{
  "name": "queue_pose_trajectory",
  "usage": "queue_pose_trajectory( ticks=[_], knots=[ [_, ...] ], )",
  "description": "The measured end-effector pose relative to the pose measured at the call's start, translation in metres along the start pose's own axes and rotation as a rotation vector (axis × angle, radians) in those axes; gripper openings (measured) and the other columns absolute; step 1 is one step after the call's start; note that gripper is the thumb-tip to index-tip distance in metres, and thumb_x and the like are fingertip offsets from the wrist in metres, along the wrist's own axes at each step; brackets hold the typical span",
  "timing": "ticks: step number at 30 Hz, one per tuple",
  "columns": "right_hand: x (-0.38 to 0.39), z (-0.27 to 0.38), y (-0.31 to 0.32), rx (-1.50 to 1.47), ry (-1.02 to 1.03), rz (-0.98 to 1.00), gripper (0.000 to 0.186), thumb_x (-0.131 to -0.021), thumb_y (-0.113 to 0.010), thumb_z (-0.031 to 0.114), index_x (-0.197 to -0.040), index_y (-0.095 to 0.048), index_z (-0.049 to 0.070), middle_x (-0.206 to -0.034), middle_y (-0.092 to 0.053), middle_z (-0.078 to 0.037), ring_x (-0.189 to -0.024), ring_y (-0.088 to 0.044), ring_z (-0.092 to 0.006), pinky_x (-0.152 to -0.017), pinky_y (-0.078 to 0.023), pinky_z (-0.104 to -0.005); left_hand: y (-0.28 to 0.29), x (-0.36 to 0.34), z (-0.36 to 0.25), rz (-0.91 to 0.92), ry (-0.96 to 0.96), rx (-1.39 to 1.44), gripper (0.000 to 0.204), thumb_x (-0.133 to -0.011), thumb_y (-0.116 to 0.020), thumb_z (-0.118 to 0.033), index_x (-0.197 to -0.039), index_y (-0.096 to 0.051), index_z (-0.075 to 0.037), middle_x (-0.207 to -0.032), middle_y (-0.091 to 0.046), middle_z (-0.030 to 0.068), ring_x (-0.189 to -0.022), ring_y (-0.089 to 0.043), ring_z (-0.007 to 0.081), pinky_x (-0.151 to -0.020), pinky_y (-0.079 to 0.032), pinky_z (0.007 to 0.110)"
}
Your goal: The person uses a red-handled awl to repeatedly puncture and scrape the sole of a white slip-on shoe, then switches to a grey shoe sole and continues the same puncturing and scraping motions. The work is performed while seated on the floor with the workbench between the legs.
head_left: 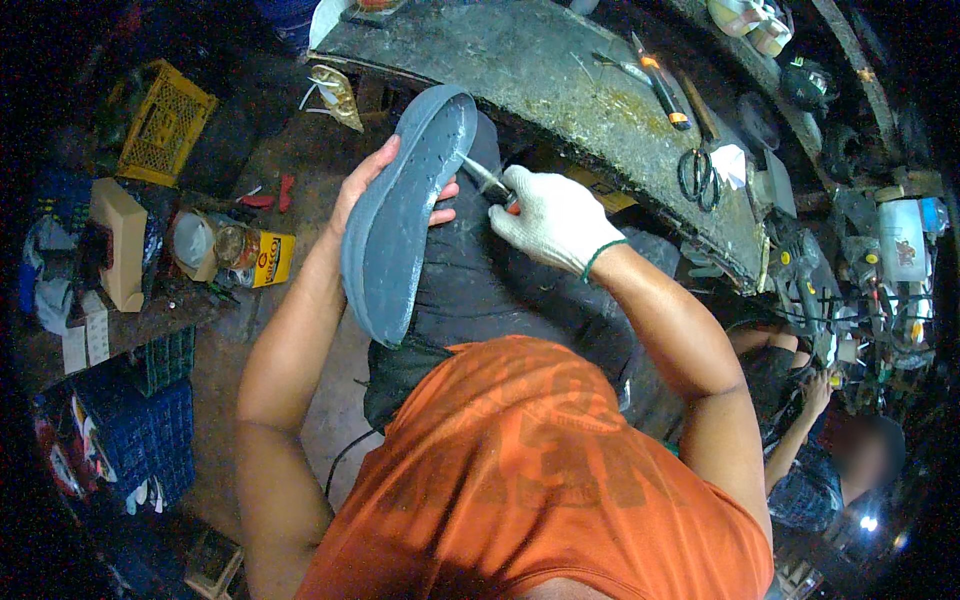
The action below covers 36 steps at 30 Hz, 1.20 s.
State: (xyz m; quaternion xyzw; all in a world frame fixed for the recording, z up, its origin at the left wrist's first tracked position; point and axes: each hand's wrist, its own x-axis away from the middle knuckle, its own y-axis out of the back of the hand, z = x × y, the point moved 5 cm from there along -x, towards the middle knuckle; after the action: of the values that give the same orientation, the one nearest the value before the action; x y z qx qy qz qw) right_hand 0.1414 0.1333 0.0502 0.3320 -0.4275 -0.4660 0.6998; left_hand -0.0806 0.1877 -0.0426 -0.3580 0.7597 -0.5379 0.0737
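A grey shoe sole [405,225] is tilted above my lap, its hollowed inner face turned up and to the right. Bare, my left hand [366,182] is closed around its far half, with the thumb side on the left edge and fingertips showing past the right edge. In a white knit glove with a green cuff, my right hand [557,216] is wrapped round the handle of a knife [484,178]. The blade points left and its tip meets the sole's right rim near the far end. Most of the handle is hidden in the glove.
Beyond my lap stands a worn workbench [520,50] bearing an orange-and-black-handled knife [660,88], a wooden-handled tool [698,108] and black scissors [699,180]. On the left are a yellow crate [166,122], a yellow can [271,258] and blue crates [160,430]. Another person [815,480] sits at right.
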Motion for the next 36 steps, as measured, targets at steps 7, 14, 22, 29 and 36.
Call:
queue_pose_trajectory(
  ticks=[7,14,22,29,36],
  knots=[
    [-0.005,-0.003,0.008,-0.012,-0.055,0.051,0.037,-0.097,-0.068,0.038,-0.113,-0.068,0.005,-0.099,-0.078,-0.021,-0.096,-0.076,-0.0453,-0.086,-0.061,-0.0554,-0.001,0.000,0.001,-0.048,-0.015,-0.055,0.073,-0.113,-0.051,-0.056,-0.163,-0.048,-0.002,-0.151,-0.062,0.0277,-0.136,-0.064,0.0454,-0.115,-0.051,0.067],
    [0.005,0.000,-0.003,0.010,-0.012,0.064,0.040,-0.098,-0.072,0.038,-0.119,-0.067,0.004,-0.097,-0.078,-0.019,-0.094,-0.077,-0.0421,-0.084,-0.060,-0.0518,-0.007,0.001,0.000,-0.064,-0.032,-0.070,0.071,-0.113,-0.055,-0.054,-0.160,-0.050,-0.001,-0.144,-0.067,0.0246,-0.128,-0.070,0.0405,-0.110,-0.057,0.064],
    [-0.016,-0.014,0.018,0.039,-0.055,-0.020,0.037,-0.095,-0.069,0.039,-0.109,-0.070,0.005,-0.100,-0.079,-0.022,-0.096,-0.076,-0.0454,-0.087,-0.061,-0.0545,-0.015,0.001,-0.001,-0.170,-0.038,-0.204,0.072,-0.111,-0.059,-0.055,-0.158,-0.052,-0.002,-0.139,-0.069,0.0217,-0.121,-0.073,0.0364,-0.103,-0.063,0.058],
    [-0.006,-0.001,0.011,-0.028,-0.031,0.041,0.039,-0.096,-0.068,0.039,-0.111,-0.070,0.004,-0.100,-0.078,-0.023,-0.097,-0.076,-0.0453,-0.087,-0.060,-0.0540,-0.007,-0.002,0.001,-0.127,-0.085,-0.123,0.073,-0.111,-0.058,-0.054,-0.157,-0.051,0.003,-0.138,-0.068,0.0257,-0.119,-0.074,0.0367,-0.102,-0.064,0.056],
    [0.004,0.004,0.017,-0.167,-0.078,0.031,0.039,-0.095,-0.070,0.041,-0.111,-0.069,0.005,-0.096,-0.078,-0.021,-0.093,-0.076,-0.0451,-0.084,-0.060,-0.0546,0.000,-0.036,-0.011,0.054,-0.056,0.052,0.077,-0.114,-0.050,-0.056,-0.155,-0.051,0.008,-0.140,-0.066,0.0357,-0.127,-0.069,0.0477,-0.116,-0.053,0.062]
  ],
)
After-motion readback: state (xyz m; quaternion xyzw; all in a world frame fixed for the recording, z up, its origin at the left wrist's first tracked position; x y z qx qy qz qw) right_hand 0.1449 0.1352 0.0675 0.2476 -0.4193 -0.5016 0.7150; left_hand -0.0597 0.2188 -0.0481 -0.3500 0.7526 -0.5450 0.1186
